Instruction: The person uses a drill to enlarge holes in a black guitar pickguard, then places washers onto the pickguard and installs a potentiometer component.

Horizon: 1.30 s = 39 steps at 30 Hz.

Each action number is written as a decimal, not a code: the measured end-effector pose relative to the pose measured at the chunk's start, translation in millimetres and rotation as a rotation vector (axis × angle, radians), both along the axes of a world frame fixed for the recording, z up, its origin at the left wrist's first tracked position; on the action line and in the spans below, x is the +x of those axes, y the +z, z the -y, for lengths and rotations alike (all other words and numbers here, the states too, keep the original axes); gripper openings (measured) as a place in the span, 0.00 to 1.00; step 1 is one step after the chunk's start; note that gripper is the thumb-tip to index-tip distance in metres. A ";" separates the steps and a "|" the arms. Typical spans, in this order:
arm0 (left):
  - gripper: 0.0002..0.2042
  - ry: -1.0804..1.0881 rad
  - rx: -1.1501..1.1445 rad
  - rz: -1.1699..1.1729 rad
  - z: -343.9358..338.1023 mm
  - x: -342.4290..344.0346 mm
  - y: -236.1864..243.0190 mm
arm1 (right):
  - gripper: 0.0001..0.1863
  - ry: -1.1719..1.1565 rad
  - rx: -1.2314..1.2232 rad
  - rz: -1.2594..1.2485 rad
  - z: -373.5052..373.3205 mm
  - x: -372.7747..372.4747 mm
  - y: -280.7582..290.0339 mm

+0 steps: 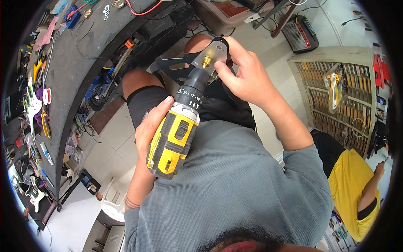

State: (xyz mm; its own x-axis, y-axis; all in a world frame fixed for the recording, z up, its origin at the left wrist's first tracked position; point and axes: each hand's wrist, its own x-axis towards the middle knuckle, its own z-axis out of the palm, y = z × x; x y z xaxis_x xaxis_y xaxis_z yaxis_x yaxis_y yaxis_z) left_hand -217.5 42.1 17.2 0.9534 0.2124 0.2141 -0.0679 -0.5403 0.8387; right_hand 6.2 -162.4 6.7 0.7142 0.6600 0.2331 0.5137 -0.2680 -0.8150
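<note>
Apparently midway: a yellow-and-black cordless drill (pixel 174 140) is aimed at a slotted, black-and-silver metal plate (pixel 214 52) above the person's lap.
Holes and slots are already in the plate; whether the brass-coloured, cylindrical bit (pixel 206 61) touches it, or how much work is left, I cannot tell. The left hand (pixel 152 128) curls its fingers round the drill; the right hand (pixel 249 77) pinches the plate, thumb close beside the bit. A dark, cluttered bench (pixel 67 84) stands to the left.

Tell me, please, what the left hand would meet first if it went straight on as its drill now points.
Likely the metal plate in the right hand: the drill aims its brass-coloured bit at it, though depth leaves unclear whether they touch.
</note>
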 end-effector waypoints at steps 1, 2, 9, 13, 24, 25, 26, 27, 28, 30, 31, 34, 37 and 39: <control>0.33 -0.002 -0.010 -0.008 0.1 -0.3 0.0 | 0.23 -0.003 -0.026 -0.006 0.5 0.0 1.0; 0.33 0.001 -0.010 -0.008 0.2 -0.2 -0.6 | 0.23 -0.002 -0.026 -0.006 0.4 0.8 2.4; 0.35 0.086 0.114 0.099 2.8 -19.4 3.6 | 0.17 -0.041 0.139 -0.160 -5.9 1.9 -0.9; 0.42 0.134 0.240 0.040 -5.3 -25.0 1.3 | 0.13 -0.147 0.181 -0.269 -10.3 4.4 -6.9; 0.39 0.086 0.069 -0.007 -10.4 -19.3 -24.4 | 0.15 -0.095 0.073 -0.488 -6.4 13.2 -12.9; 0.39 0.084 0.027 -0.022 -9.8 -18.4 -24.9 | 0.15 -0.079 0.079 -0.477 -6.5 13.3 -10.6; 0.39 0.083 -0.014 -0.036 -9.2 -17.5 -25.3 | 0.15 -0.079 0.078 -0.477 -6.6 13.4 -10.9; 0.39 0.063 -0.015 -0.023 -10.1 -15.0 -26.3 | 0.16 -0.084 0.062 -0.475 -6.6 13.6 -11.4; 0.39 0.056 -0.035 -0.015 -10.0 -13.2 -28.3 | 0.16 -0.090 0.045 -0.473 -6.7 13.6 -11.9; 0.39 0.040 -0.075 0.001 -10.3 -9.7 -32.4 | 0.16 -0.081 -0.009 -0.468 -6.2 15.1 -7.5; 0.39 0.034 -0.057 0.008 -10.4 -7.0 -32.4 | 0.17 -0.076 -0.062 -0.463 -5.4 15.8 -5.9; 0.39 0.029 -0.052 0.014 -10.3 -2.7 -33.7 | 0.17 -0.053 -0.034 -0.442 -7.0 15.4 -7.1; 0.39 0.033 -0.047 0.003 -11.0 -0.2 -33.2 | 0.18 -0.056 -0.091 -0.413 -6.8 15.3 -5.2; 0.38 0.029 -0.031 -0.007 -11.4 1.2 -33.5 | 0.17 -0.049 -0.076 -0.417 -5.9 15.5 -7.1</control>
State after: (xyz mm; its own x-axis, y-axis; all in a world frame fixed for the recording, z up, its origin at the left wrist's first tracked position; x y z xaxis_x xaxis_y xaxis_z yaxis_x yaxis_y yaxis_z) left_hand -216.3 53.5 -16.3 0.9481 0.2467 0.2005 -0.0466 -0.5161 0.8553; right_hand 21.8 -156.5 -0.4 0.7679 0.6271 -0.1305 0.1293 -0.3513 -0.9273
